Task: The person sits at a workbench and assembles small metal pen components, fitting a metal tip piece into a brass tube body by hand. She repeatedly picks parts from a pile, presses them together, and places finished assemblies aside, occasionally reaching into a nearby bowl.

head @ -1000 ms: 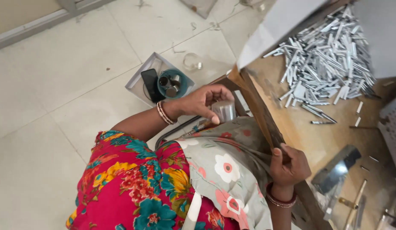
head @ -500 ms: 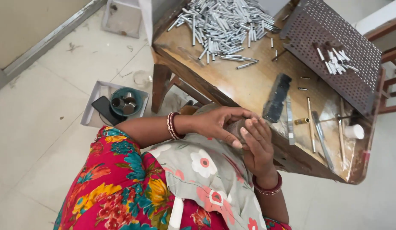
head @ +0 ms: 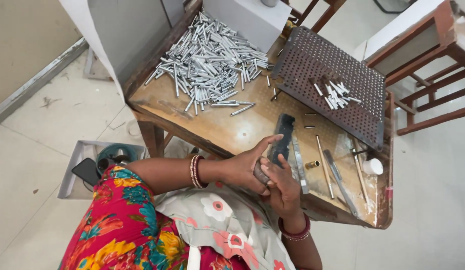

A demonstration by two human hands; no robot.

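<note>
Your left hand (head: 242,167) and right hand (head: 281,182) are meeting at the table (head: 232,127) edge, both grips clenching a small grey piece (head: 261,175) between them.

A worn wooden table (head: 227,127) carries a heap of metal tubes (head: 210,62), a perforated tray (head: 332,82) and, seemingly, files (head: 285,137).

A worn wooden table (head: 232,131) is set on a pale tiled floor (head: 47,150); a red wooden chair frame (head: 427,75) is seen beside it.
</note>
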